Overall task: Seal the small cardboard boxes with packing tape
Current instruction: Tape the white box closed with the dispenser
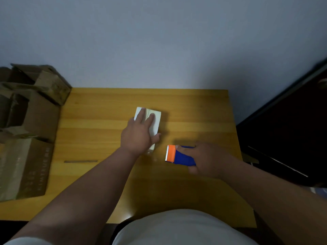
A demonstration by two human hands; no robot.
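A: What filled the frame, largest first?

B: The yellow wooden table (pixel 106 121) took up the middle. At the left edge of the frame stood a stack of brown corrugated cardboard boxes (pixel 26 129), some with their flaps open. A dark door or cabinet (pixel 292 129) closed off the right side.

A: And the task's own box?

B: The small pale cardboard box (pixel 154 119) lay just above the centre of the frame. The left hand (pixel 139 133) lay flat on top of it, fingers straight and spread, pressing it down, thumb at its near right edge.

A: The tape?

B: The right hand (pixel 207 160) had its fingers wrapped round a blue tape dispenser with an orange toothed cutter (pixel 178 154), just below and right of the box and apart from it.

A: Which step, then?

B: I judged it the steadying before taping. Whether tape already lay on the seam, I couldn't tell. The next move called for bringing the cutter end to the box's near edge.

A: Anything in the way?

B: Only a thin brown strip (pixel 80 161) lower left, well apart from the work. The left hand's fingers covered part of the seam.
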